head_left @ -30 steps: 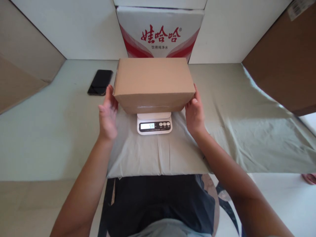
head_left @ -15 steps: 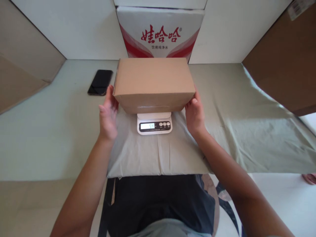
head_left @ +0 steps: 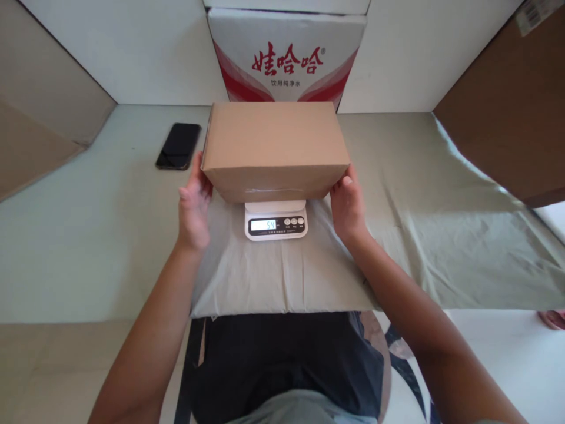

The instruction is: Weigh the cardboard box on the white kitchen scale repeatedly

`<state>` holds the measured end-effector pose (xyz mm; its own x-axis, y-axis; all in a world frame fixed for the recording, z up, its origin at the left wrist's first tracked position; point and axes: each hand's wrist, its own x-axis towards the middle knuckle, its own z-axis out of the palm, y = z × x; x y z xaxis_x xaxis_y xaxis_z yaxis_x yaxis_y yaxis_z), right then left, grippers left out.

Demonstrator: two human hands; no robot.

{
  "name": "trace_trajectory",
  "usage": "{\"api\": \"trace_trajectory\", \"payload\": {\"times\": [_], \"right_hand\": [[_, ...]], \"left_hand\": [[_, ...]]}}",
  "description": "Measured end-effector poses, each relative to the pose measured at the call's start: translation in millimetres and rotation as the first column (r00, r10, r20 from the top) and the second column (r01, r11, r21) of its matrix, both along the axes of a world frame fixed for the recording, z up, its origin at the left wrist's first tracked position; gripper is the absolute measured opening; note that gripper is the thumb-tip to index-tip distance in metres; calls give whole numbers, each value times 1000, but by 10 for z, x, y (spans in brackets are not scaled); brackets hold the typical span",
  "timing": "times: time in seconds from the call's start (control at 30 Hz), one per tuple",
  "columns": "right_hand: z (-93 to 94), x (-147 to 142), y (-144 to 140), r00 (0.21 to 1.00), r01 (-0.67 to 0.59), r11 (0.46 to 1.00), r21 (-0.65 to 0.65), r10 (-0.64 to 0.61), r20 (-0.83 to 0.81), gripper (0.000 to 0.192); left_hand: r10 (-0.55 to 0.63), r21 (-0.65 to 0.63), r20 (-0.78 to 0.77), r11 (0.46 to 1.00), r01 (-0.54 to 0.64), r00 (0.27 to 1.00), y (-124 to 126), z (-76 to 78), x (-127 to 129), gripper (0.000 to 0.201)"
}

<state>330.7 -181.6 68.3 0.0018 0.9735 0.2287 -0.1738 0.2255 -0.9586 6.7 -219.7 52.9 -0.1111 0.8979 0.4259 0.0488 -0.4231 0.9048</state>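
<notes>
A closed brown cardboard box (head_left: 276, 135) is over the white kitchen scale (head_left: 276, 229), covering most of its platform. Whether its full weight rests there I cannot tell. My left hand (head_left: 195, 206) is against the box's left side, with the fingers reaching along it. On the opposite side my right hand (head_left: 347, 200) holds the box near its front right corner, fingertips partly hidden behind it. The scale's lit display, which seems to read 54, and its round buttons face me below the box.
A black phone (head_left: 179, 146) lies left of the box on the grey-green cloth (head_left: 282, 282). Behind stands a white and red carton (head_left: 286, 35) against a white wall. Large cardboard panels flank the table at left (head_left: 39, 100) and right (head_left: 507, 106).
</notes>
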Motion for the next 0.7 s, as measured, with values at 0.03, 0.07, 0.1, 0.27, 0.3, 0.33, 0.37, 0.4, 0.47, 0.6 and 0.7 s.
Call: {"api": "trace_trajectory", "payload": {"times": [0.03, 0.07, 0.1, 0.27, 0.3, 0.33, 0.37, 0.4, 0.47, 0.6, 0.7], "right_hand": [[-1, 2, 0, 1000, -2, 1000, 0, 2, -1, 90], [-5, 4, 1, 1000, -2, 1000, 3, 2, -6, 89], [-13, 6, 2, 1000, -3, 1000, 8, 3, -13, 88], [-78, 16, 26, 999, -20, 999, 49, 21, -33, 78], [-91, 16, 31, 999, -22, 998, 54, 24, -39, 78], [-100, 16, 35, 999, -25, 998, 59, 28, -44, 78], [-105, 14, 37, 998, -31, 997, 65, 34, -45, 79], [-105, 11, 36, 998, -38, 997, 70, 41, -43, 79], [-89, 0, 29, 998, -47, 996, 77, 50, -36, 78], [-21, -45, 1, 998, -53, 994, 97, 55, -14, 79], [13, -81, -19, 998, -64, 987, 144, 65, -4, 75]], "left_hand": [[3, -2, 2, 1000, -3, 1000, -1, 4, 4, 96], [8, -9, 4, 1000, -8, 1000, -2, 8, 11, 96], [14, -21, 9, 1000, -13, 1000, -4, 13, 20, 96], [3, -42, 121, 999, 2, 993, -3, 25, 82, 101], [-2, -38, 137, 999, 7, 991, 1, 23, 88, 100], [-5, -35, 147, 999, 10, 989, 7, 18, 91, 100], [-6, -34, 151, 999, 11, 988, 14, 13, 91, 99], [-2, -30, 155, 1000, 7, 988, 24, 6, 88, 100], [4, -17, 161, 1000, -1, 987, 48, -8, 85, 101], [4, 16, 186, 1000, -7, 982, 96, -27, 128, 98], [11, 17, 202, 1000, -15, 979, 114, -36, 184, 90]]}}
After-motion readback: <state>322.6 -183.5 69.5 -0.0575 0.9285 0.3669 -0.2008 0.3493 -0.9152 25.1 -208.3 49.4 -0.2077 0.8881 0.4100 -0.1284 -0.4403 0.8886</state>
